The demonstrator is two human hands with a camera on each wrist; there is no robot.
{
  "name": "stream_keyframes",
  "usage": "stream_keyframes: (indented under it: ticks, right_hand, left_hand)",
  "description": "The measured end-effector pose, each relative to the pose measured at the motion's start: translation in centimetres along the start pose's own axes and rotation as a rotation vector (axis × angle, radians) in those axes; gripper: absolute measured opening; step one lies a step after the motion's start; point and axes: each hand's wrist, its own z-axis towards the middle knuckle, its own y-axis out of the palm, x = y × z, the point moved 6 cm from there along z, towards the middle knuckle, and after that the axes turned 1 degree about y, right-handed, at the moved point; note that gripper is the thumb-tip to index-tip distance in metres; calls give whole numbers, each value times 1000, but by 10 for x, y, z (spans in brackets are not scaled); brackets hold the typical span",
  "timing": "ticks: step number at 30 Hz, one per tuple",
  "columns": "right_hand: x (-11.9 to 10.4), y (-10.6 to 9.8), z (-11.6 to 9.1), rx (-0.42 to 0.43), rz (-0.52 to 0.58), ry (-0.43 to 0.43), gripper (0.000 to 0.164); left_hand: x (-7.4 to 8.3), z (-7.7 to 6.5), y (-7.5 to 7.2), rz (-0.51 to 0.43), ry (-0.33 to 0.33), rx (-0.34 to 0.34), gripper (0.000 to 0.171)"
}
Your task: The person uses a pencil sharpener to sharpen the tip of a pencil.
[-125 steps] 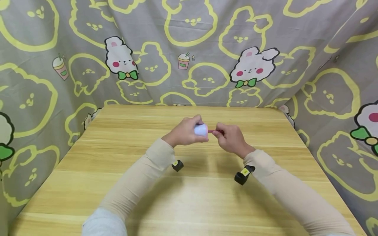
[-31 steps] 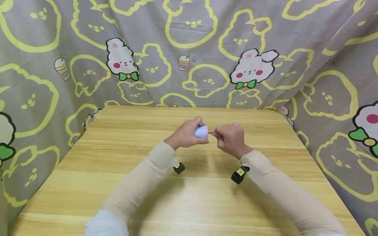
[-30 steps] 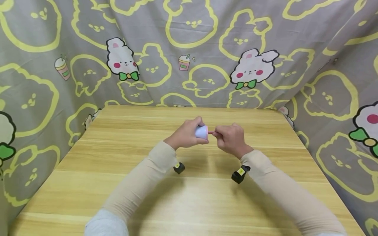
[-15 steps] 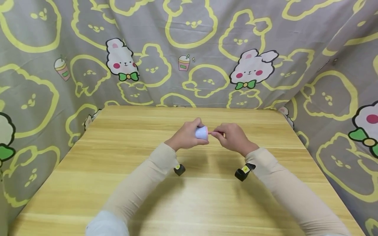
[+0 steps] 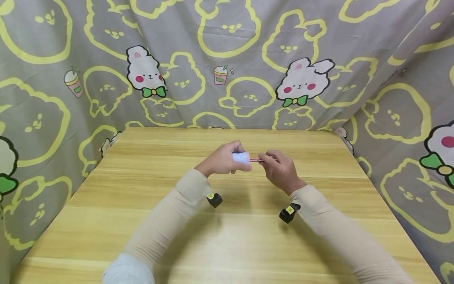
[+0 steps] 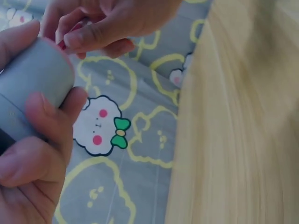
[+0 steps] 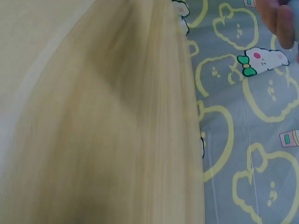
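Note:
In the head view my left hand [image 5: 222,159] grips a light-blue cylinder with a pink rim, which looks like a pencil sharpener [image 5: 241,158]. It lies on its side in the air above the table. A thin red pencil [image 5: 255,160] runs from its pink end to my right hand [image 5: 281,170], whose thumb and fingers pinch it. Seen from the left wrist, fingers of the left hand [image 6: 35,158] wrap the sharpener [image 6: 39,77], and the right hand [image 6: 117,23] is close to its rim. The pencil's tip is hidden. The right wrist view catches only some fingers [image 7: 282,25] at its corner.
Beneath both hands spreads a wooden table [image 5: 227,244]. A grey patterned curtain [image 5: 248,47] surrounds its back and sides. Black wrist cameras hang under the left wrist [image 5: 214,200] and the right wrist [image 5: 288,215].
My right hand turns back and forth around the pencil; its fingers now lie straighter, with a bit more pencil showing. The left hand stays nearly in place, still holding the sharpener.

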Motion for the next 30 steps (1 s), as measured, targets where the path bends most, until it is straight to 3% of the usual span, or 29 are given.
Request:
stream_keyframes:
  ticks: [8, 12, 15, 19, 23, 26, 30]
  right_hand:
    - [-9, 4, 3, 124, 80, -84, 23]
    - [-10, 4, 6, 172, 75, -125, 25]
    - [-11, 4, 8, 173, 50, -118, 28]
    - [-10, 5, 11, 113, 17, -51, 36]
    - [-6, 7, 11, -6, 34, 102, 33]
    - [0, 10, 13, -176, 100, 297, 25]
    - [10, 18, 18, -481, 269, 628, 26]
  left_hand:
    - [-3, -5, 7, -295, -103, -169, 33]
    - [-5, -6, 11, -363, -118, -204, 30]
    - [-7, -6, 12, -348, -123, -194, 33]
    - [-7, -5, 9, -230, -113, -135, 38]
    - [-2, -2, 4, 16, -28, -37, 41]
    - [5, -1, 3, 215, 47, 34, 41]
    - [12, -2, 3, 395, 125, 105, 43]
